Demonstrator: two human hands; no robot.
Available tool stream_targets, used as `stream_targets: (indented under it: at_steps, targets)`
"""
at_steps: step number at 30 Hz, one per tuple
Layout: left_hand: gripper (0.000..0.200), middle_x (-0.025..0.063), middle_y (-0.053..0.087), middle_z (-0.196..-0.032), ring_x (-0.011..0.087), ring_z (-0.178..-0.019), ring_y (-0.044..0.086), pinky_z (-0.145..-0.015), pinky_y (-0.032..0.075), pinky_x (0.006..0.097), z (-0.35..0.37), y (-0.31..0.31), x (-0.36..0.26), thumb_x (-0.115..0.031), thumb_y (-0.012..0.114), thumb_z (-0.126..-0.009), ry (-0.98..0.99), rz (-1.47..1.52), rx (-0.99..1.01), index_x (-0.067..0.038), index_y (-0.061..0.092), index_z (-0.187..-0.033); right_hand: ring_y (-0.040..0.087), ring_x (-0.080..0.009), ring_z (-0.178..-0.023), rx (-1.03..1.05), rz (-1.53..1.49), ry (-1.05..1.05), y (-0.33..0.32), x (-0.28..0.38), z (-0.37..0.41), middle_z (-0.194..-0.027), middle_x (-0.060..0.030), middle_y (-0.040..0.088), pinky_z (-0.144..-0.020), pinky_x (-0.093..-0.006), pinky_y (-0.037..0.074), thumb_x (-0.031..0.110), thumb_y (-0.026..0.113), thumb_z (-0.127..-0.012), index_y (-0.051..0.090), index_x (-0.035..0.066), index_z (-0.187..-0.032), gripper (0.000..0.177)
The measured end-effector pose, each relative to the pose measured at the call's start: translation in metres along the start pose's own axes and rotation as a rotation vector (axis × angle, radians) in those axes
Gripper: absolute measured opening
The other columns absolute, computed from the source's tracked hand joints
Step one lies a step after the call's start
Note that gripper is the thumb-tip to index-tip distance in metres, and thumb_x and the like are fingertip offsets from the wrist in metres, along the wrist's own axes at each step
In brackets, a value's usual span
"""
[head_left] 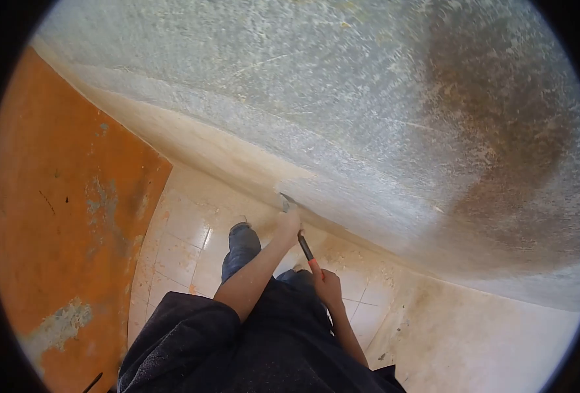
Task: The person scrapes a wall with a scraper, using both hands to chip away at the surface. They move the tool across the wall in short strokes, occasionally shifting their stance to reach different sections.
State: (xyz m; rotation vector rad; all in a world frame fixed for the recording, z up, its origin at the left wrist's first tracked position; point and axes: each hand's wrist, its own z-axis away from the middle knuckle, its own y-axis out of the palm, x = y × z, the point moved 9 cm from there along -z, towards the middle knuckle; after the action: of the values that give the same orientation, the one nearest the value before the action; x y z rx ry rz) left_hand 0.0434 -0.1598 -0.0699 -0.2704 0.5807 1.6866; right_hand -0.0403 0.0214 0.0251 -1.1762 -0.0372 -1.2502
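Observation:
A long-handled scraper (306,247) with a black shaft, a red lower grip and a metal blade slants up toward the wall. My left hand (290,221) is closed round its upper part, just below the blade. Lower down, my right hand (328,287) wraps round the red grip. The blade's tip overlaps the lower part of the grey wall (342,85) in this view, beside a pale bare patch (237,154). Part of the shaft is hidden behind my left fingers.
An orange-painted wall (60,170) with peeled grey patches rises at the left. Small orange flakes lie on the tiled floor (175,252) around my feet. A pale dusty surface (460,327) is at lower right. A dark shadow falls across the grey wall.

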Motion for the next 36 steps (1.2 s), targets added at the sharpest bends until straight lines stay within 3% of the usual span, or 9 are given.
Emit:
stream_targets:
  at_steps: [5,7,9,15,19,28,30,34,36]
  targets:
    - [0.025,-0.0025,0.035,-0.054,0.0129,-0.041,0.034,-0.039,0.033,0.0355,0.024,0.026,0.018,-0.025,0.051,-0.092,-0.085,-0.02,0.089,-0.014,0.042,-0.071,0.054,-0.0219,-0.051,0.01,0.018,0.08,-0.02,-0.033,0.01,-0.052,-0.0158,0.05,-0.052,-0.0404,0.04,0.054,0.05,-0.096,0.058,-0.003,-0.062,0.067]
    - [0.026,-0.0026,0.034,-0.053,0.0127,-0.04,0.033,-0.039,0.033,0.0356,0.021,0.033,0.016,-0.025,0.052,-0.092,-0.111,0.011,0.141,-0.015,0.041,-0.071,0.054,-0.0215,-0.051,-0.006,0.025,0.085,-0.015,-0.033,0.007,-0.051,-0.0147,0.051,-0.052,-0.0393,0.041,0.055,0.051,-0.096,0.059,-0.003,-0.062,0.067]
    - [0.026,-0.0033,0.032,-0.052,0.0128,-0.039,0.031,-0.039,0.033,0.0359,0.019,0.027,0.017,-0.025,0.052,-0.091,-0.07,-0.051,0.051,-0.015,0.04,-0.07,0.053,-0.0209,-0.051,-0.024,0.019,0.111,-0.01,-0.038,0.013,-0.052,-0.0131,0.051,-0.052,-0.0373,0.042,0.054,0.051,-0.096,0.059,-0.002,-0.061,0.066]
    - [0.025,-0.0038,0.032,-0.052,0.0118,-0.038,0.031,-0.038,0.031,0.0332,0.038,0.046,0.025,-0.024,0.051,-0.092,-0.084,0.02,0.14,-0.016,0.041,-0.07,0.054,-0.0254,-0.052,-0.01,-0.006,0.074,-0.035,-0.037,0.022,-0.055,-0.0183,0.052,-0.053,-0.0411,0.041,0.052,0.051,-0.097,0.059,-0.003,-0.065,0.065]
    - [0.025,-0.0042,0.031,-0.052,0.0113,-0.038,0.03,-0.037,0.03,0.0326,0.016,0.024,0.015,-0.024,0.05,-0.092,-0.084,0.023,0.111,-0.017,0.04,-0.07,0.055,-0.031,-0.052,-0.074,0.107,-0.015,-0.003,-0.019,0.014,-0.057,-0.0209,0.055,-0.055,-0.044,0.042,0.051,0.048,-0.098,0.061,-0.002,-0.067,0.063]
    - [0.026,-0.0048,0.028,-0.051,0.011,-0.038,0.027,-0.036,0.026,0.0318,-0.001,0.014,0.019,-0.025,0.048,-0.092,-0.073,0.006,0.127,-0.019,0.038,-0.069,0.057,-0.0329,-0.053,-0.037,0.08,0.03,0.006,-0.005,0.018,-0.057,-0.0222,0.055,-0.053,-0.0421,0.042,0.053,0.047,-0.098,0.06,-0.004,-0.065,0.067]
    - [0.026,-0.002,0.037,-0.055,0.0124,-0.041,0.034,-0.037,0.034,0.0347,-0.009,0.004,0.01,-0.028,0.053,-0.092,-0.054,-0.023,0.163,-0.013,0.043,-0.073,0.058,-0.0332,-0.054,-0.095,-0.051,-0.058,0.017,0.005,0.02,-0.058,-0.021,0.056,-0.054,-0.0414,0.043,0.053,0.047,-0.098,0.06,-0.004,-0.066,0.066]
    - [0.028,-0.002,0.036,-0.056,0.0122,-0.041,0.033,-0.038,0.033,0.0342,0.012,0.019,0.013,-0.028,0.052,-0.092,-0.058,0.022,0.129,-0.014,0.043,-0.071,0.058,-0.0334,-0.055,-0.049,0.034,0.011,-0.008,-0.026,0.019,-0.058,-0.0202,0.057,-0.055,-0.0417,0.044,0.051,0.046,-0.099,0.06,-0.003,-0.067,0.064]
    - [0.027,-0.0054,0.026,-0.052,0.0106,-0.039,0.027,-0.037,0.027,0.0307,0.033,0.035,0.016,-0.025,0.047,-0.093,-0.109,0.064,0.227,-0.019,0.037,-0.069,0.058,-0.0299,-0.054,-0.024,0.049,0.049,-0.01,-0.031,0.015,-0.057,-0.0187,0.057,-0.054,-0.0412,0.044,0.051,0.047,-0.098,0.06,-0.002,-0.066,0.063]
